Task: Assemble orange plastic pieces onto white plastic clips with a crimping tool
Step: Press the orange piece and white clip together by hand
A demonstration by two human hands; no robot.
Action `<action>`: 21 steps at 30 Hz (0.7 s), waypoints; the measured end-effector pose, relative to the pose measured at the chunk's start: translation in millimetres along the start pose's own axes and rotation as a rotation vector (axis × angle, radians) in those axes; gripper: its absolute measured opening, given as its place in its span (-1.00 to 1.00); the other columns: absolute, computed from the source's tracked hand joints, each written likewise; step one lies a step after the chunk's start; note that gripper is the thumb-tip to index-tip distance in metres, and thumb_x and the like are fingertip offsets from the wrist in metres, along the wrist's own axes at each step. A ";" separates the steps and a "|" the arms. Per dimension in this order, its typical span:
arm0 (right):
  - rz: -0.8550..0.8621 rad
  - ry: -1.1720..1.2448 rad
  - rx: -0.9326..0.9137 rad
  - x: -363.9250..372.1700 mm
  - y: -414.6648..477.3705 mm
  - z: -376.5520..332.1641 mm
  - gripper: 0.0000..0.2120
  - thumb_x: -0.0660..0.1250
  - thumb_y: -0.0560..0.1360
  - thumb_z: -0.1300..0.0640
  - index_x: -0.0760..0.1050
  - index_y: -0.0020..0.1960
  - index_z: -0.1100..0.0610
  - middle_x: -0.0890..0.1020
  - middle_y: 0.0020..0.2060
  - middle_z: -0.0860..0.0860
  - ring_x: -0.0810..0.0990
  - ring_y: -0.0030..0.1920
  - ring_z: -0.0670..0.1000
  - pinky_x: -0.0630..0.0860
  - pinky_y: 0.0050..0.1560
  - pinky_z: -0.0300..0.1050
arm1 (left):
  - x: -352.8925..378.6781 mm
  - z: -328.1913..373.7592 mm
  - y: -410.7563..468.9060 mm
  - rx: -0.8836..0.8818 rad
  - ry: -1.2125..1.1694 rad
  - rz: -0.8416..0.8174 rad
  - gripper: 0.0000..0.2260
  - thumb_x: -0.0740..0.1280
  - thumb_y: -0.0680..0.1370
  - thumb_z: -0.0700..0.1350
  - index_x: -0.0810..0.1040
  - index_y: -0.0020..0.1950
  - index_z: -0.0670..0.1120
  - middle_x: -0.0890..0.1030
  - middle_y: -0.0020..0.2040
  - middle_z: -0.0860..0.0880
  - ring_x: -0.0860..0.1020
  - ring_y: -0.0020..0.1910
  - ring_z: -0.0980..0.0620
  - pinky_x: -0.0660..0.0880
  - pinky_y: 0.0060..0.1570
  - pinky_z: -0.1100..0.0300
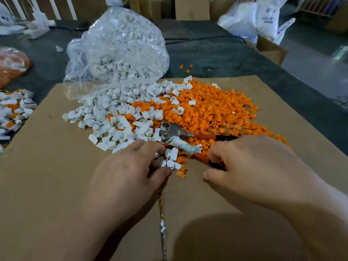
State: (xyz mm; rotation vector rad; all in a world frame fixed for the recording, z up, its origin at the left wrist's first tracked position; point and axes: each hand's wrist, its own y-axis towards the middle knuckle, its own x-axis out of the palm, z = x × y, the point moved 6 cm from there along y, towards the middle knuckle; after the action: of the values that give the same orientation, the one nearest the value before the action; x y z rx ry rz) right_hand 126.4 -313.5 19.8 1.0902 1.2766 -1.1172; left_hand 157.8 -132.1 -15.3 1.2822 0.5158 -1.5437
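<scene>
A crimping tool (pixel 172 131) with a metal head and red handles lies on the mixed heap, its lower handle wrapped in tape. My right hand (pixel 256 162) grips that lower handle near its black tip, index finger curled over it and thumb below. My left hand (pixel 131 168) curls round a small cluster of white clips (pixel 170 162) between thumb and fingers, just left of the tool. The pile of white clips (pixel 113 121) spreads to the left. The pile of orange pieces (pixel 211 110) spreads to the right. One orange piece (pixel 181 174) lies loose between my hands.
A clear plastic bag of white clips (pixel 116 48) stands open behind the piles. All sits on a brown cardboard sheet (pixel 56 166). A heap of joined white and orange parts (pixel 13 112) lies at the left edge, and a bag of orange pieces (pixel 11 66) lies beyond it.
</scene>
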 end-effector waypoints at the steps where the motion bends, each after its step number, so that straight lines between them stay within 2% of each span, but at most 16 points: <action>1: -0.013 -0.013 0.000 1.8 -1.4 -2.3 -0.72 0.20 0.50 -0.27 0.40 -0.13 -0.06 0.47 -0.36 -0.08 0.43 -0.33 -0.10 0.34 -0.42 -0.13 | 0.1 0.8 -0.1 0.012 0.004 0.001 -0.70 0.31 0.46 0.18 0.61 0.13 0.14 0.56 -0.11 0.19 0.54 -0.23 0.10 0.37 -0.37 0.26; 5: -0.014 0.003 -0.018 5.8 -1.3 -8.5 -0.78 0.20 0.54 -0.18 0.31 -0.11 -0.05 0.45 -0.33 -0.07 0.44 -0.31 -0.06 0.37 -0.39 -0.10 | -0.8 3.5 -0.7 0.050 -0.032 -0.011 -0.73 0.32 0.46 0.21 0.60 0.09 0.15 0.60 -0.05 0.18 0.59 -0.17 0.09 0.50 -0.32 0.16; 8: 0.014 0.041 -0.077 7.2 2.7 -17.5 -0.81 0.17 0.57 -0.12 0.23 -0.06 -0.05 0.44 -0.23 -0.10 0.48 -0.21 0.01 0.47 -0.24 -0.03 | -0.3 7.9 -0.7 0.075 -0.045 -0.022 -0.73 0.30 0.45 0.24 0.58 0.03 0.13 0.58 -0.07 0.18 0.56 -0.21 0.10 0.53 -0.34 0.11; 11: 0.042 0.099 -0.152 10.3 7.7 -34.0 -0.83 0.17 0.59 -0.11 0.31 0.07 -0.04 0.43 -0.10 -0.08 0.49 -0.07 0.05 0.38 -0.15 -0.05 | -0.3 11.1 0.4 0.086 -0.036 -0.018 -0.76 0.31 0.43 0.23 0.56 -0.04 0.12 0.57 -0.13 0.16 0.55 -0.25 0.09 0.52 -0.38 0.07; 14: 0.053 0.168 -0.222 16.1 11.0 -49.2 -0.85 0.17 0.60 -0.10 0.32 0.05 -0.04 0.35 -0.11 -0.07 0.43 -0.01 0.02 0.33 -0.08 -0.08 | 1.7 10.4 1.7 0.061 -0.015 -0.046 -0.77 0.25 0.43 0.23 0.52 -0.10 0.10 0.53 -0.18 0.14 0.52 -0.28 0.06 0.47 -0.41 0.06; 18: 0.055 0.247 -0.240 23.1 17.0 -53.8 -0.83 0.17 0.62 -0.07 0.39 0.13 0.00 0.34 -0.08 -0.09 0.36 -0.02 -0.04 0.28 -0.05 -0.17 | 3.1 9.3 3.5 0.045 0.016 -0.051 -0.71 0.21 0.46 0.18 0.61 0.02 0.10 0.58 -0.11 0.11 0.58 -0.21 0.01 0.48 -0.36 0.07; 21: 0.092 0.276 -0.238 22.6 18.3 -52.5 -0.88 0.20 0.62 -0.02 0.41 0.04 0.03 0.38 -0.09 -0.09 0.36 -0.07 -0.05 0.31 -0.09 -0.16 | 4.3 5.7 4.0 0.001 0.020 -0.033 -0.67 0.12 0.50 0.20 0.59 0.07 0.13 0.56 -0.04 0.11 0.57 -0.14 0.04 0.50 -0.25 0.08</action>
State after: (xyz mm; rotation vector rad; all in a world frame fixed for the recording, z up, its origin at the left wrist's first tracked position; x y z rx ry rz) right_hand 136.7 -259.2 -3.5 1.1355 1.5162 -0.7412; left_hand 159.1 -140.2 -16.2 1.2972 0.5513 -1.5600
